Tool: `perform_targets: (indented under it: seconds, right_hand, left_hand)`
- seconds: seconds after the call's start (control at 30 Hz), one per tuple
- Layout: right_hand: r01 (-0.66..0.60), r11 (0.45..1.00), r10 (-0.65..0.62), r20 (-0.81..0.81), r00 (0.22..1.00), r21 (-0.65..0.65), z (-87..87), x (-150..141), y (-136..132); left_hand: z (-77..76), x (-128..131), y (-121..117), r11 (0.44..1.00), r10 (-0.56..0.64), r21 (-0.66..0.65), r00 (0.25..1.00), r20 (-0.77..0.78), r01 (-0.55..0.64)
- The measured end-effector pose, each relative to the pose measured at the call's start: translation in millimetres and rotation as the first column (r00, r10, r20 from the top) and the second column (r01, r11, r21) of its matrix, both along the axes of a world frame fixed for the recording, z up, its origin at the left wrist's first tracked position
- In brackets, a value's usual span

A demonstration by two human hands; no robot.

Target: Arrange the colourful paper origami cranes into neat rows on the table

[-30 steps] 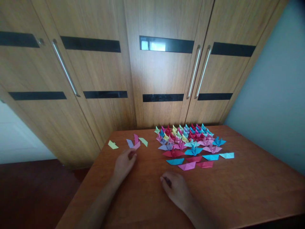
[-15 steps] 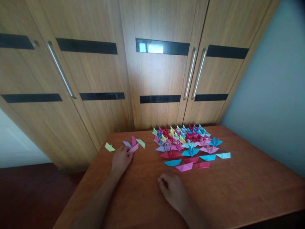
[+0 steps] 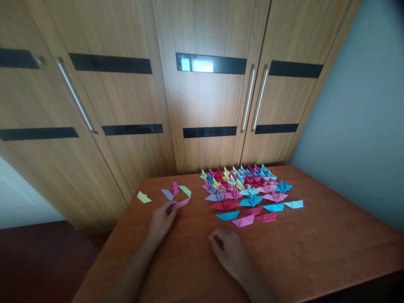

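Note:
Between the thumb and fingers of my left hand (image 3: 163, 221) is a folded pink paper piece (image 3: 183, 203), its free end pointing right. Just beyond it lie a lavender folded paper (image 3: 167, 194), a magenta one (image 3: 175, 187) and a pale green one (image 3: 185, 191). My right hand (image 3: 229, 252) rests on the table with its fingers curled; whether anything is inside them is hidden. Ahead of that hand are flat folded papers, among them a pink one (image 3: 243, 221) and a blue one (image 3: 227, 216).
Rows of colourful origami cranes (image 3: 251, 199) fill the back right of the wooden table (image 3: 189, 261). A pale yellow folded paper (image 3: 144, 197) lies near the left edge. A wooden wardrobe (image 3: 208, 101) stands behind, and a blue-grey wall (image 3: 350, 139) is on the right.
My left hand has drawn the pink paper slightly toward me, away from the lavender and magenta pieces. The right hand has stayed in place. The view has shifted a little.

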State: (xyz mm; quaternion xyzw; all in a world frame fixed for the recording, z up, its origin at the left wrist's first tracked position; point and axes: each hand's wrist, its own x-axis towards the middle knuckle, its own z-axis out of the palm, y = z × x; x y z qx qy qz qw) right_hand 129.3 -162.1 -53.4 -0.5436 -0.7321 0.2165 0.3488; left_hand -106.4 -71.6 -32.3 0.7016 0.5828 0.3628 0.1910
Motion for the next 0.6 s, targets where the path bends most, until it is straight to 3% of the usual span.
perform_targets:
  seconds: [0.17, 0.3, 0.43, 0.6]
  right_hand:
    - [0.004, 1.000, -0.006, -0.202, 0.979, -0.012, 2.9, 3, 2]
    - [0.070, 0.996, -0.089, -0.434, 0.896, -0.059, -0.4, 10, 5]
    - [0.095, 0.990, -0.134, -0.517, 0.845, -0.102, -4.8, 13, 7]
    - [0.101, 0.990, -0.138, -0.508, 0.850, -0.100, -4.2, 14, 7]
  left_hand:
    - [19.1, 39, -28, 0.984, -0.119, -0.088, 0.943, 0.311, 0.153]
    - [25.9, 79, -50, 0.955, -0.165, -0.147, 0.870, 0.464, 0.259]
    - [7.2, 104, -63, 0.905, -0.183, -0.229, 0.815, 0.550, 0.357]
    - [-15.0, 110, -67, 0.877, -0.162, -0.288, 0.801, 0.577, 0.385]
